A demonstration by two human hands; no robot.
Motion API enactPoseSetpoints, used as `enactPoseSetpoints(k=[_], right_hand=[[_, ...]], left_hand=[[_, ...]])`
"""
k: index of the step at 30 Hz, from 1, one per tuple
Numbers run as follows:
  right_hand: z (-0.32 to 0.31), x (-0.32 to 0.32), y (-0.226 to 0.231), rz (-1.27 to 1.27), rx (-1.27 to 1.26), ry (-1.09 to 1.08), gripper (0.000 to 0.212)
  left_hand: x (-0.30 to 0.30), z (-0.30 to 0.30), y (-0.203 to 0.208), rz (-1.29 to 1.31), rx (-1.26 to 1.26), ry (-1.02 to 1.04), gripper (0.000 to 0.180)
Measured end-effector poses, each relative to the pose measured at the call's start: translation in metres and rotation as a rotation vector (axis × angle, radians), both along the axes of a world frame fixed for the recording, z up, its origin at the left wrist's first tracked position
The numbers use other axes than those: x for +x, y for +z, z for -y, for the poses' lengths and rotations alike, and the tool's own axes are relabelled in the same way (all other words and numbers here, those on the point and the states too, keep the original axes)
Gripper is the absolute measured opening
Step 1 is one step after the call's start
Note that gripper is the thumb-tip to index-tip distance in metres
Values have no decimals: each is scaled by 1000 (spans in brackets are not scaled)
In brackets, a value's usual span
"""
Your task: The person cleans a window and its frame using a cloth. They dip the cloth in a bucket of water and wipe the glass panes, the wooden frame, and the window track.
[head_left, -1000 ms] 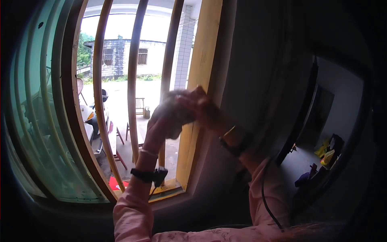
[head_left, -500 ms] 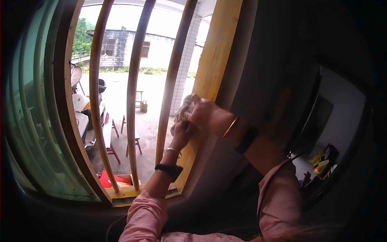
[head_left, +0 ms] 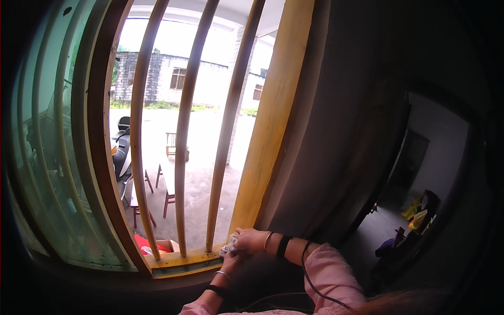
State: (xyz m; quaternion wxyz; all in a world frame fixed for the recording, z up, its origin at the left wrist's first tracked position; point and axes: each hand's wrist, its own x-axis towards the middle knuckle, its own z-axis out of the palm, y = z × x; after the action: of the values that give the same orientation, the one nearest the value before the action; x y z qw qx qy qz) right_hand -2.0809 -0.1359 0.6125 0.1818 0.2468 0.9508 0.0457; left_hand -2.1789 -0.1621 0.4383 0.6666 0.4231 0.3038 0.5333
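A light grey cloth (head_left: 229, 247) is bunched at the lower right corner of the yellow wooden window frame (head_left: 262, 152), where the upright meets the sill. My right hand (head_left: 250, 240) has its fingers closed on the cloth from the right. Just below it, my left hand (head_left: 230, 261) grips the lower part of the same cloth. Both hands are close together against the frame, and their fingertips are partly hidden by the cloth. Beside the hands, the nearest wooden bar (head_left: 227, 131) rises from the sill (head_left: 186, 260).
Several vertical bars cross the opening. A green glass pane (head_left: 52, 157) stands at the left. Outside are wooden benches (head_left: 168, 181), a chair (head_left: 171, 144), a scooter (head_left: 122, 149) and a box with red contents (head_left: 168, 245). A doorway (head_left: 420, 157) opens at the right.
Both hands have moved down the frame's right upright with the cloth, from about mid-height to the bottom corner. The view has shifted slightly too.
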Motion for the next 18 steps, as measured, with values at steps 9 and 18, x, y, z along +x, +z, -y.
enactPoseSetpoints(k=[9, 18], right_hand=[[89, 27, 266, -578, 893, 397, 42], [141, 267, 113, -920, 247, 5, 41]], left_hand=[[-6, -70, 343, -386, 992, 521, 65], [-4, -121, 650, 126, 1237, 141, 58]])
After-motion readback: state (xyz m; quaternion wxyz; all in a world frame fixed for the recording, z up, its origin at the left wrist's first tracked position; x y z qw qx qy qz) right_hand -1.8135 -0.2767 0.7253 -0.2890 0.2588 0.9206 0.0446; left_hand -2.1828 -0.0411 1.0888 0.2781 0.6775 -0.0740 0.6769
